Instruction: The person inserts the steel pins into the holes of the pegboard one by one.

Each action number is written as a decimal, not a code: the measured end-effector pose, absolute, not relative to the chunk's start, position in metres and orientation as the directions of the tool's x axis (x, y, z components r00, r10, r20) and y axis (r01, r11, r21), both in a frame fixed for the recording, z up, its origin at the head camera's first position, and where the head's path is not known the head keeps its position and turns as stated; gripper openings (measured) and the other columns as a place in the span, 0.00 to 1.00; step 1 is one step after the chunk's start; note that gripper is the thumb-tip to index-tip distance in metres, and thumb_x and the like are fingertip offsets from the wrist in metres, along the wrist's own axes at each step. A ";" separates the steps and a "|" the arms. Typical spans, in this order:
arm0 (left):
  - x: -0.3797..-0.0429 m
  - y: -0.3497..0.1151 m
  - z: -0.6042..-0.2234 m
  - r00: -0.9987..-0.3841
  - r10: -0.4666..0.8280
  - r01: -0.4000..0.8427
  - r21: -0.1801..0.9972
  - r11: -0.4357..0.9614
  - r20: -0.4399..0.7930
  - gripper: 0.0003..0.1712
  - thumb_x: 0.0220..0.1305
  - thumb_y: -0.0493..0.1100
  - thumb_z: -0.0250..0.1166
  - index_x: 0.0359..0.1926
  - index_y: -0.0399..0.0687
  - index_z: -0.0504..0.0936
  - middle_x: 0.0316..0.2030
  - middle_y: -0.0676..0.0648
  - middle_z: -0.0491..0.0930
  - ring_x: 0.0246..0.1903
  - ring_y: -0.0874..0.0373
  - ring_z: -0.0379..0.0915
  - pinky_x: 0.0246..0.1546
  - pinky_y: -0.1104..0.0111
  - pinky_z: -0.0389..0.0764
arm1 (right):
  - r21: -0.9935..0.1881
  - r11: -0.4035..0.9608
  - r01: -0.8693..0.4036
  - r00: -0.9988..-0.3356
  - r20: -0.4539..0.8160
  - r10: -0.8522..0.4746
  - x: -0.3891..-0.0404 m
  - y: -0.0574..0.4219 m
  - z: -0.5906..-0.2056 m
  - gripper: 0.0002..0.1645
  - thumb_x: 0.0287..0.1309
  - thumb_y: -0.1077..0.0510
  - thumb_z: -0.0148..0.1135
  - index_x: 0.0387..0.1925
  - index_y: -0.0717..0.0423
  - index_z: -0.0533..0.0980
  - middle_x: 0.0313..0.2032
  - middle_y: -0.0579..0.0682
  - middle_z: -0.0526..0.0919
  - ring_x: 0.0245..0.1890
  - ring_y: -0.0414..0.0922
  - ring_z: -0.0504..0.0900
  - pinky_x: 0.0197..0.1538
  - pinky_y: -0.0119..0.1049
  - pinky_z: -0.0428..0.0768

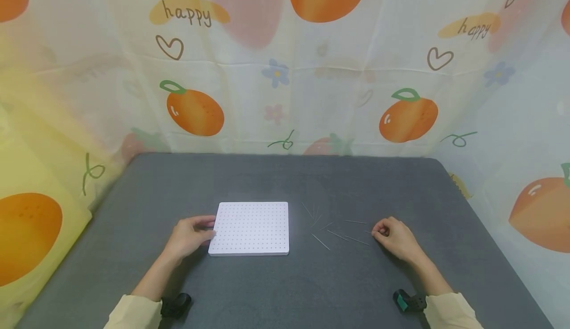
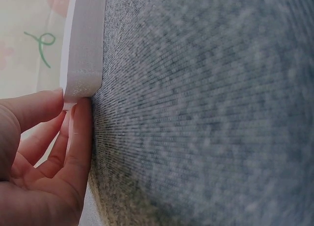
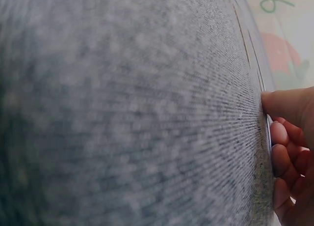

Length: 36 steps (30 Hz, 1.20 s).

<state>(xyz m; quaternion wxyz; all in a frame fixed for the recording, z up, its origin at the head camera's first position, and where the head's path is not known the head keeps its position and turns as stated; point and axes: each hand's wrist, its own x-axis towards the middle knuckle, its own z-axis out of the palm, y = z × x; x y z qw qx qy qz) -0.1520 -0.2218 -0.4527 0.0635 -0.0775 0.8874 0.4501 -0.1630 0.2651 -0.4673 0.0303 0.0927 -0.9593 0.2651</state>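
Observation:
A white board with a grid of small holes [image 1: 249, 228] lies flat on the dark grey table. At its left edge my left hand [image 1: 189, 237] holds it, thumb at the upper edge and fingers against the side, as the left wrist view shows at the board's corner [image 2: 83, 78]. Several thin metal needles [image 1: 320, 241] lie scattered right of the board. My right hand [image 1: 394, 237] is low over the table beyond them, fingers curled, pinching a thin needle [image 1: 368, 231] whose end points toward the board. In the right wrist view the thumb [image 3: 282, 104] is down at the cloth.
Dark grey cloth covers the table [image 1: 285, 294]. A fruit-printed curtain [image 1: 320, 106] hangs behind the far edge and along both sides. Dark wrist devices [image 1: 176, 305] sit by both cream sleeves.

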 end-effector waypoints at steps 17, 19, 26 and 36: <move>-0.153 -0.222 -0.453 -0.981 -0.082 -0.193 0.796 0.573 -0.178 0.24 0.56 0.35 0.62 0.55 0.38 0.74 0.48 0.37 0.77 0.34 0.56 0.78 0.32 0.67 0.81 | -0.491 0.853 -0.178 -0.984 0.064 -0.168 -0.164 0.264 -0.463 0.03 0.54 0.61 0.60 0.28 0.56 0.78 0.27 0.47 0.74 0.26 0.40 0.69 0.31 0.36 0.69; -0.153 -0.222 -0.453 -0.980 -0.082 -0.193 0.797 0.572 -0.178 0.24 0.55 0.35 0.63 0.55 0.37 0.74 0.47 0.37 0.77 0.34 0.56 0.78 0.32 0.67 0.81 | -0.490 0.854 -0.176 -0.984 0.063 -0.166 -0.164 0.264 -0.463 0.03 0.54 0.61 0.60 0.29 0.56 0.78 0.27 0.48 0.74 0.26 0.40 0.69 0.31 0.36 0.69; -0.152 -0.222 -0.453 -0.981 -0.077 -0.188 0.798 0.572 -0.176 0.24 0.55 0.35 0.63 0.55 0.37 0.73 0.47 0.37 0.77 0.34 0.56 0.78 0.31 0.67 0.81 | -0.499 0.851 -0.160 -0.987 0.053 -0.155 -0.165 0.265 -0.462 0.04 0.56 0.61 0.58 0.30 0.57 0.78 0.29 0.49 0.75 0.26 0.40 0.69 0.31 0.36 0.69; -0.152 -0.222 -0.452 -0.983 -0.064 -0.179 0.808 0.561 -0.174 0.24 0.55 0.34 0.63 0.54 0.35 0.74 0.46 0.36 0.77 0.34 0.56 0.78 0.32 0.65 0.81 | -0.525 0.843 -0.116 -0.992 0.025 -0.120 -0.168 0.265 -0.460 0.05 0.58 0.59 0.57 0.32 0.57 0.76 0.30 0.49 0.75 0.27 0.40 0.69 0.31 0.35 0.68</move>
